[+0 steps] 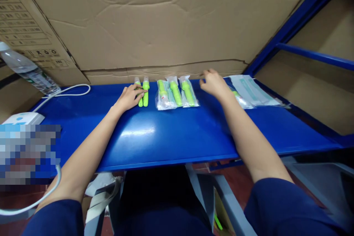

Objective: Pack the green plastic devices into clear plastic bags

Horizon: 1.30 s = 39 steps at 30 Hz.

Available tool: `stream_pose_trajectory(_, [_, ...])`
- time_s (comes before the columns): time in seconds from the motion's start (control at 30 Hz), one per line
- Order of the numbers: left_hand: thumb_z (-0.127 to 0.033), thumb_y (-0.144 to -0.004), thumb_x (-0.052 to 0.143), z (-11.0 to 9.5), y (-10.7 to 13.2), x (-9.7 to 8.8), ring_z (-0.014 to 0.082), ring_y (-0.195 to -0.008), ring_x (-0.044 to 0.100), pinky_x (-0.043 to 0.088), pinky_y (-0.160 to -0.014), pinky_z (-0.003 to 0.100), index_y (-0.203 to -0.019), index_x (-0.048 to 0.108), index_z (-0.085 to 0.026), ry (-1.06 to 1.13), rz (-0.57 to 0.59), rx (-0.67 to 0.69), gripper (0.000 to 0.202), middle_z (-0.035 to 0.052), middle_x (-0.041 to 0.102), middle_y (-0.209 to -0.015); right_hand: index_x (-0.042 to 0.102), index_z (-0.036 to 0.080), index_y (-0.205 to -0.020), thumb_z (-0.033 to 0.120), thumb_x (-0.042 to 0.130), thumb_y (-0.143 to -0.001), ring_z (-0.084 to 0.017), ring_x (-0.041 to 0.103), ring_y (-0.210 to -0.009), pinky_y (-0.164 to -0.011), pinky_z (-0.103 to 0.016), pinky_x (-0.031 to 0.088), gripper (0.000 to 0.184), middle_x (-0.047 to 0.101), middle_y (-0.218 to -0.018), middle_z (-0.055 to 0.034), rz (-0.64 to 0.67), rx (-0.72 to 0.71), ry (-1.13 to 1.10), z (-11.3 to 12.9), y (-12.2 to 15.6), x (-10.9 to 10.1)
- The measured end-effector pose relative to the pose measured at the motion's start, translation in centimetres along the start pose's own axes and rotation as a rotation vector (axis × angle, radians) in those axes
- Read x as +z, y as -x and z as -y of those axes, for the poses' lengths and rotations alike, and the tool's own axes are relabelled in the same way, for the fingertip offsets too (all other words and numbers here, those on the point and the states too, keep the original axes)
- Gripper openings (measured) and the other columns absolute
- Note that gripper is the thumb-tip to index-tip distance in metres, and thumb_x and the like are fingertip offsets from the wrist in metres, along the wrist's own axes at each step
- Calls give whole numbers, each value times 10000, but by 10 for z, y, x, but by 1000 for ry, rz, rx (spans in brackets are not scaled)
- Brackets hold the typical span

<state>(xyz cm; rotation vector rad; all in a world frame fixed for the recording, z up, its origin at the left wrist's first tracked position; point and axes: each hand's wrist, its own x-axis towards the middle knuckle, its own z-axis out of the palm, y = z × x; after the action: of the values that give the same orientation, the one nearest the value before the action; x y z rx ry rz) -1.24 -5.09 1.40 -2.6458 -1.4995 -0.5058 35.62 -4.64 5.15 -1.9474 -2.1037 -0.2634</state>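
Note:
My left hand (131, 97) lies over two unwrapped bright-green sticks with clear ends, its fingers stretched and apart. The right one of the pair, a green stick (145, 97), shows beside my fingertips; the other is partly covered. To their right lie three similar green sticks in clear pouches, among them the rightmost bagged stick (188, 93). My right hand (212, 82) is above the table's back part, fingers loosely bent and apart, with nothing visible in them. Beside its wrist, partly hidden, another bagged green stick (240, 99) rests near flat pouches (250, 87).
The blue table (171, 132) ends at a cardboard wall (166, 25). On the left are a water bottle (30, 70), a white cable (74, 86) and a white box-like device (24, 118). A blue metal frame (312, 55) bounds the right. Part of the left is pixelated.

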Motion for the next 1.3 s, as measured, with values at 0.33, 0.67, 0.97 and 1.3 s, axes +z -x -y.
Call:
stream_pose_trajectory(0.33, [-330,-1021,424,6,-2,7,303,-1280,536,443,-1052,487,-1363,661,-291,21,-13,20,418,114,575,-1372,511,-20,-1364,273,392,-1006,-373,498,-1339,-1060,-466,424,478,553,-1359,-308,198,574,32,-76,-10,48])
stream_pose_trajectory(0.67, [-346,-1009,418,15,-5,14,287,-1256,534,437,-1095,478,-1328,689,-271,62,-33,68,425,119,575,-1343,547,60,-1351,266,480,-979,-347,585,-1280,-1048,-486,487,430,590,-1344,-270,204,561,20,-66,-15,48])
stream_pose_trajectory(0.97, [-338,-1010,416,15,-5,14,266,-1230,534,433,-1108,463,-1332,685,-272,80,-44,86,425,108,588,-1320,552,31,-1366,243,523,-946,-361,602,-1259,-998,-468,511,471,600,-1334,-293,191,545,3,-66,-13,45])
stream_pose_trajectory(1.3, [-340,-1011,403,15,-5,16,267,-1233,531,437,-1101,459,-1336,680,-265,96,-42,83,434,114,577,-1321,719,83,-1036,292,513,-964,-334,685,-1093,-915,-365,526,303,740,-1013,-208,125,392,-352,-33,-20,34])
